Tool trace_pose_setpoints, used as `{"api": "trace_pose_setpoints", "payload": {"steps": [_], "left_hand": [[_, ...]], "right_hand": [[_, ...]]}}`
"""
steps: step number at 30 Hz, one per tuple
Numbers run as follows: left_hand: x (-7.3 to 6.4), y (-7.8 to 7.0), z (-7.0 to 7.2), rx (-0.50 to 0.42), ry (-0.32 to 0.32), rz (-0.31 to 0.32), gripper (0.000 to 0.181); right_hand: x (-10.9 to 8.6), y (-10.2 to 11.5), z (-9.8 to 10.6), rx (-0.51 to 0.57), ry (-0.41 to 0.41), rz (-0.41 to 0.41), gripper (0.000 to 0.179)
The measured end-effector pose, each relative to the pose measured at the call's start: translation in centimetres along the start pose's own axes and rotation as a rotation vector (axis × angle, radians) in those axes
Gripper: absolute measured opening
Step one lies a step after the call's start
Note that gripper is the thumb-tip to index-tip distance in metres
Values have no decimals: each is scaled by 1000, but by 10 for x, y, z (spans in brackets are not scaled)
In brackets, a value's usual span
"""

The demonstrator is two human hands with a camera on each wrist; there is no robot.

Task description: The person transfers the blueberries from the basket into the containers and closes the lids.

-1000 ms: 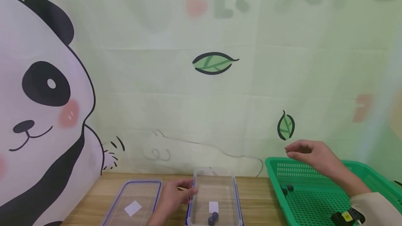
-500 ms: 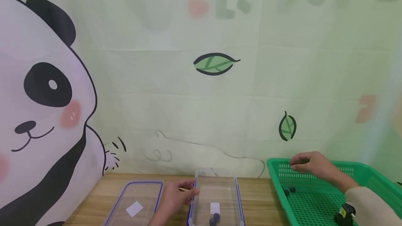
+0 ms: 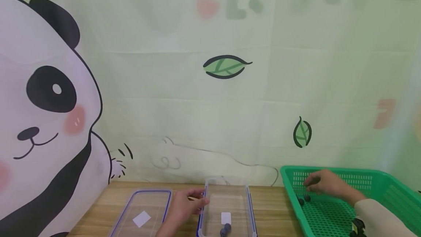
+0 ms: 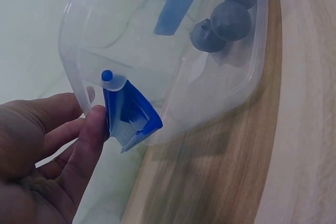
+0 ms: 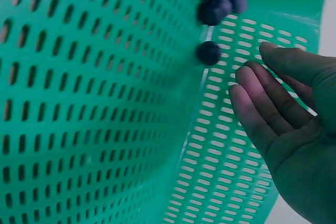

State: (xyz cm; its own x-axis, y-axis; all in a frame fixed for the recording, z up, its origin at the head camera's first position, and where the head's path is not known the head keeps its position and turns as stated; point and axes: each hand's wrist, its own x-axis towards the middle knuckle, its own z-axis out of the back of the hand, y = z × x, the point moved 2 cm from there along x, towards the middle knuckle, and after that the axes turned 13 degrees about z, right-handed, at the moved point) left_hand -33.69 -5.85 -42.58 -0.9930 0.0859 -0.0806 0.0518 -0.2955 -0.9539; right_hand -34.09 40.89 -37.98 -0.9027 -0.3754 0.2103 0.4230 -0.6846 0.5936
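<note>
My left hand holds the near-left wall of a clear plastic box, thumb and fingers either side of it beside a blue latch. Inside the box lie a few dark blue, blueberry-like balls, one with a small nub. My right hand is lowered into a green perforated basket, holding nothing. In the right wrist view its fingers are spread, thumb apart, a short way from several more dark blue balls lying along the basket's side.
A flat clear lid with a blue seal lies on the wooden table left of the box. White paper squares show on lid and box. A fabric backdrop with a panda and leaves hangs behind the table.
My right hand has come down from above the basket's far rim into the basket, toward the dark balls. My left hand and the box stay in place.
</note>
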Motion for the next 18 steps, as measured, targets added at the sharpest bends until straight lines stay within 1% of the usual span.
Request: {"api": "trace_pose_setpoints", "payload": {"steps": [3,7,9,12,14,16,18], "left_hand": [[0,-1,0,5,-1,5,37],[0,-1,0,3,2,11,37],[0,-1,-1,-1,7,15,37],[1,-1,-1,-1,9,17,38],[1,0,-1,2,7,21,37],[1,0,-1,9,3,24,37],[1,0,0,14,0,25,37]], "right_hand": [[0,-4,-3,-4,27,34,11],[0,-10,-6,-49,63,75,11],[1,-14,-7,-92,89,102,11],[1,-17,-8,-104,129,136,13],[0,-17,-9,-94,146,136,13],[0,-16,-10,-73,150,116,14],[-1,-13,-11,-84,157,101,12]]}}
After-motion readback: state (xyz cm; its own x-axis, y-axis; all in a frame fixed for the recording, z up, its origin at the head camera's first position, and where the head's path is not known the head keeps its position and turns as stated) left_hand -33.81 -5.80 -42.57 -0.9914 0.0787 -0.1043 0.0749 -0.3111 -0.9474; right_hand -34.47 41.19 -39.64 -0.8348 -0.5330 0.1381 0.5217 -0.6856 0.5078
